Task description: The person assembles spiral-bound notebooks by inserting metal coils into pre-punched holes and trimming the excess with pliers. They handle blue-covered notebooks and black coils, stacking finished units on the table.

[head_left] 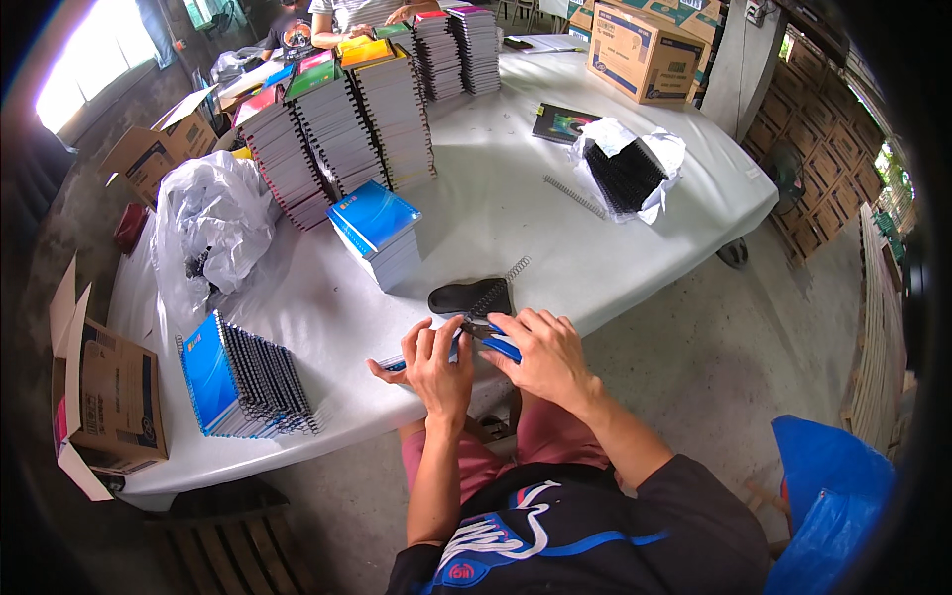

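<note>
"Where's the notebook (394, 365)?"
"At the table's (486, 208) near edge, in the left hand's (436, 372) grasp; the right hand (540, 355) grips blue-handled pliers (504, 347)."
"Progress?"
"Seemingly partial: the spiral-bound stack (243, 382) sits toward the near-left corner; the blue-covered pile (375, 233) farther in looks uncoiled."

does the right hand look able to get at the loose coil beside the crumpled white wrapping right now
Probably not right away: the right hand is holding blue-handled pliers. Otherwise nothing seems to stand between it and the loose coil.
</note>
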